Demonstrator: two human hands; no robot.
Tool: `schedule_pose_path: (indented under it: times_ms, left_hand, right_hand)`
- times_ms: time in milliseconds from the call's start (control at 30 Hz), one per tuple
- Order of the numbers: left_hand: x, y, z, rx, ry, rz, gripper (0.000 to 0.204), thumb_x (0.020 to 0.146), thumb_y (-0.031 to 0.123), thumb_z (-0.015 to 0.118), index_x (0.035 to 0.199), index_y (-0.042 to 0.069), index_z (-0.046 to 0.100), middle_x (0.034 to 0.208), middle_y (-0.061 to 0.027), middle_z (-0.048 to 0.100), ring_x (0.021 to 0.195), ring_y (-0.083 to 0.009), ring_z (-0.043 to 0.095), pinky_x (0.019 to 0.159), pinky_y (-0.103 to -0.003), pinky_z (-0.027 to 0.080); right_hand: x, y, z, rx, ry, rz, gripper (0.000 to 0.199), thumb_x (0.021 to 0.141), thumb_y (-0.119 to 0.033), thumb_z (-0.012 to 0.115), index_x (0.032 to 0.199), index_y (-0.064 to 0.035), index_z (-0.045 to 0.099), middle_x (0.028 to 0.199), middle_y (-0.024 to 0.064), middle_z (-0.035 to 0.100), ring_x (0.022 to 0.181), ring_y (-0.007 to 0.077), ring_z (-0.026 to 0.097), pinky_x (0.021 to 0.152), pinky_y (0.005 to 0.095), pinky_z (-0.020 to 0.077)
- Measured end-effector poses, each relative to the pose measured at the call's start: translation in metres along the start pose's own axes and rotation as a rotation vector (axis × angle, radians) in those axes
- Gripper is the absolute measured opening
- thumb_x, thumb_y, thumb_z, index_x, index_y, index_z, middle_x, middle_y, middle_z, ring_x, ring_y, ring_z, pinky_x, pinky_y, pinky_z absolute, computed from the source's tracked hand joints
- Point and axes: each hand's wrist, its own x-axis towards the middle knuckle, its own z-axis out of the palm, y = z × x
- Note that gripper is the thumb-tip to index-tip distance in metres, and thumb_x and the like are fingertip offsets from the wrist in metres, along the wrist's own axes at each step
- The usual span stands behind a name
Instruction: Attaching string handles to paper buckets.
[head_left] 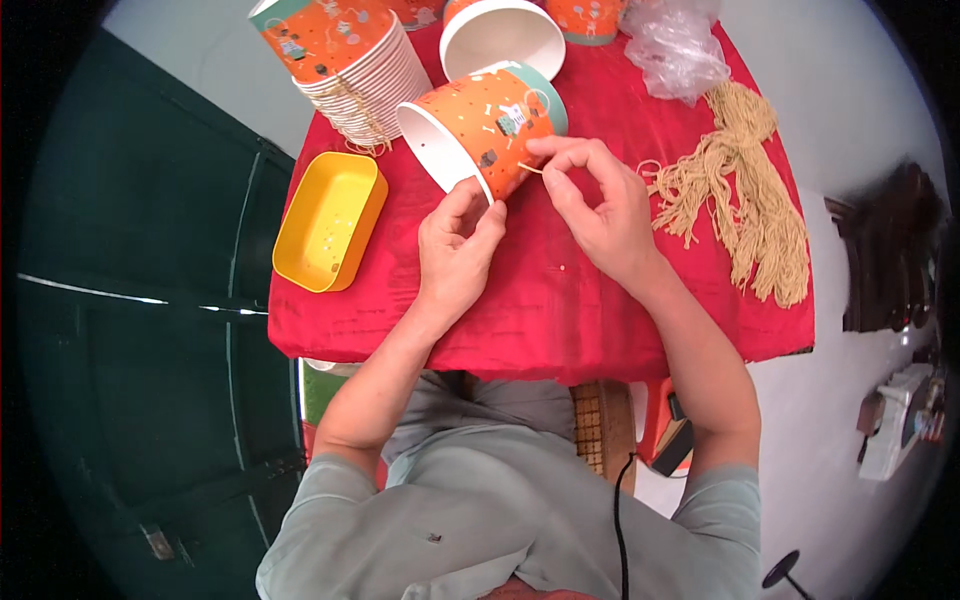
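Orange bucket (478,117) is lying tilted just beyond the fingers, probably light, semi-stiff, dentable; rim is offering best hold. Left hand (457,248) is pinching that rim, nearly closed. Right hand (604,207) is resting half-curled, tan cord (530,168) at its thumb tip, pinch unclear.

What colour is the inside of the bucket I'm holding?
The bucket's inside is white, best seen in the head view.

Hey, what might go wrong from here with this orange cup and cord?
The cord at the right hand might slip away, since only a short length shows. The tilted orange cup could roll if the left hand eases its grip. The cord bundle, its strands lying loose, may tangle.
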Motion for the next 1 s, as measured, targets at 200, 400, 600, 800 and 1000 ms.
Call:
schedule_pose_path:
  times_ms: [200,400,600,800,1000]
  left_hand:
    - [-0.001,0.003,0.003,-0.171,0.015,0.062,0.043,0.111,-0.006,0.062,0.153,-0.004,0.057,0.143,-0.0161,0.072,0.135,-0.0214,0.069,0.112,-0.032,0.055]
    - [-0.007,0.007,0.006,-0.138,0.046,0.029,0.036,0.110,0.004,0.071,0.145,-0.001,0.066,0.133,-0.0071,0.075,0.114,-0.0106,0.069,0.097,-0.027,0.056]
    - [-0.008,0.009,0.002,-0.053,0.023,0.013,0.037,0.111,0.005,0.070,0.147,-0.001,0.066,0.131,-0.0061,0.075,0.109,-0.0088,0.067,0.093,-0.026,0.056]
    - [-0.006,0.008,0.006,-0.144,0.009,0.035,0.048,0.110,0.002,0.068,0.157,-0.001,0.055,0.139,-0.0110,0.074,0.117,-0.0110,0.069,0.097,-0.027,0.056]
    - [-0.006,0.006,0.006,-0.168,-0.024,0.027,0.054,0.109,-0.001,0.068,0.160,-0.001,0.051,0.142,-0.0125,0.073,0.122,-0.0132,0.069,0.100,-0.028,0.057]
  right_hand:
    - [0.000,-0.004,-0.001,-0.114,-0.014,-0.110,0.009,0.098,-0.006,0.075,0.102,-0.0034,0.068,0.126,0.0129,0.079,0.115,0.0332,0.075,0.099,0.0452,0.0602]
    - [-0.002,-0.008,-0.001,-0.170,-0.021,-0.177,0.011,0.096,-0.007,0.077,0.101,-0.0043,0.068,0.122,0.0123,0.078,0.112,0.0340,0.073,0.097,0.0463,0.0589]
    - [-0.001,-0.009,0.001,-0.204,-0.016,-0.203,0.013,0.094,-0.005,0.078,0.100,-0.0048,0.067,0.120,0.0125,0.077,0.110,0.0341,0.072,0.096,0.0463,0.0589]
    - [0.000,-0.011,0.001,-0.243,-0.021,-0.233,0.013,0.092,-0.004,0.079,0.098,-0.0050,0.067,0.118,0.0122,0.076,0.108,0.0333,0.072,0.094,0.0452,0.0591]
    - [0.001,-0.014,-0.001,-0.252,-0.018,-0.226,0.013,0.092,-0.004,0.079,0.097,-0.0051,0.067,0.115,0.0118,0.076,0.105,0.0320,0.071,0.090,0.0435,0.0595]
